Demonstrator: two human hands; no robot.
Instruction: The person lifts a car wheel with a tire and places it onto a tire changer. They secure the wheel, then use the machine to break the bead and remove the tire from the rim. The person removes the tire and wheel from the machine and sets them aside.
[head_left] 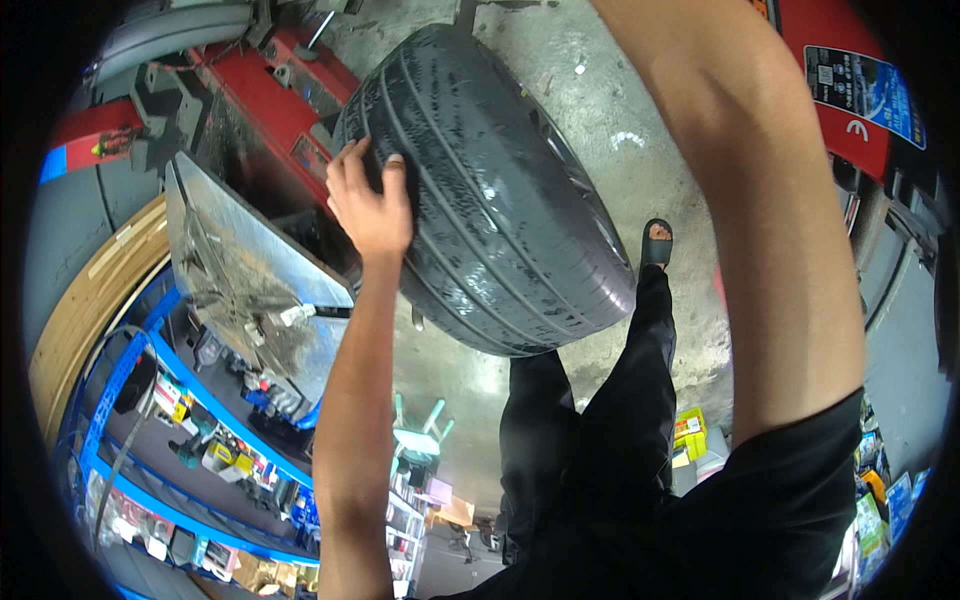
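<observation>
A large black car tyre with a grooved, wet-looking tread stands upright in front of my legs. Part of the wheel rim shows at its right side. My left hand lies against the tyre's left edge, thumb up and fingers apart, gripping nothing. Across the upper right, my right arm reaches forward over the floor. The right hand is beyond the top edge, so what it touches is hidden.
Left of the tyre are a red machine frame and a tilted, dirty metal plate. Blue shelving full of parts stands lower left. Red equipment is at the upper right. My sandalled foot is just right of the tyre.
</observation>
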